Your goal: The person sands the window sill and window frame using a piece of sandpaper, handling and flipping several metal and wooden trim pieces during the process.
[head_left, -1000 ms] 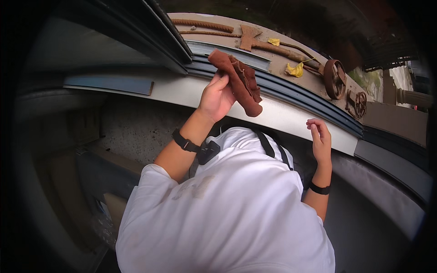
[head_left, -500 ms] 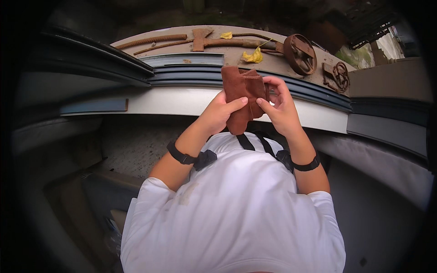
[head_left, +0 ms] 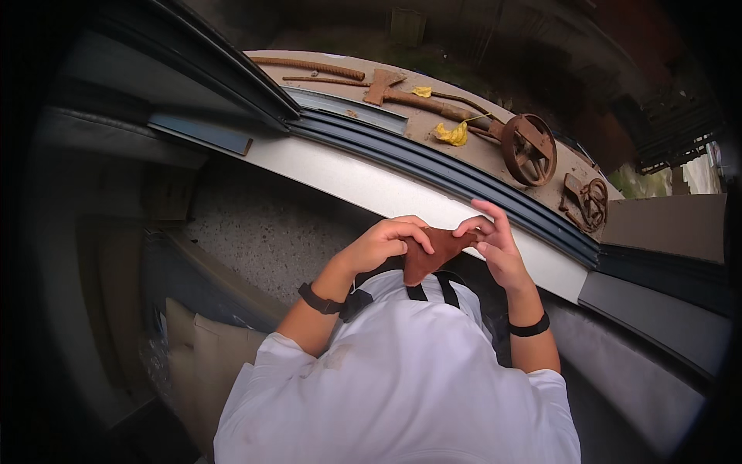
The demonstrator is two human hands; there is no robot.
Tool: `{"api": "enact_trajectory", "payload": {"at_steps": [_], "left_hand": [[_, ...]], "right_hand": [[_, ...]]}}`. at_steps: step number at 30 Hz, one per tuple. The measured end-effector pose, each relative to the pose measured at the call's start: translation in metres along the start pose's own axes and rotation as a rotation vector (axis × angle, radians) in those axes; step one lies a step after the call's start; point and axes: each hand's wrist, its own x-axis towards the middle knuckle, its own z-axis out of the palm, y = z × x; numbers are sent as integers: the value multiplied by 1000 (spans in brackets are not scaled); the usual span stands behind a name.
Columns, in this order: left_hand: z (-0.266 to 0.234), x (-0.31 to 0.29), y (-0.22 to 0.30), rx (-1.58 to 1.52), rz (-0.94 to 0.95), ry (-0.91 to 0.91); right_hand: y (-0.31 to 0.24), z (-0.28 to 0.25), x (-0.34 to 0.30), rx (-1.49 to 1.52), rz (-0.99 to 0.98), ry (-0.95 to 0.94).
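The left hand [head_left: 382, 244] has thumb and fingers clamped on one side of a brown cloth [head_left: 434, 259]; the right hand [head_left: 501, 246] pinches the opposite end. The cloth sits between them, in front of the body, probably gripped at both sides to keep it spread. Beyond the right hand, a rusty wheel [head_left: 532, 142] and axe [head_left: 421, 102] lie on a ledge [head_left: 483, 161], seemingly laid flat for stability.

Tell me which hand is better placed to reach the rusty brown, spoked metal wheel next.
Probably the right hand: it is visibly nearer the wheel, while the left hand is farther away. Both, though, hold the reddish-brown, suede-like cloth.
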Motion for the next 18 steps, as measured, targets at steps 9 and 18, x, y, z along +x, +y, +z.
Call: {"api": "enact_trajectory", "payload": {"at_steps": [9,18], "left_hand": [[-28,-22,10,460,140,292],[-226,-94,-51,1028,-10,928]], "right_hand": [[19,55,75,-836,211,60],[-13,64,219,-1329,-84,279]]}}
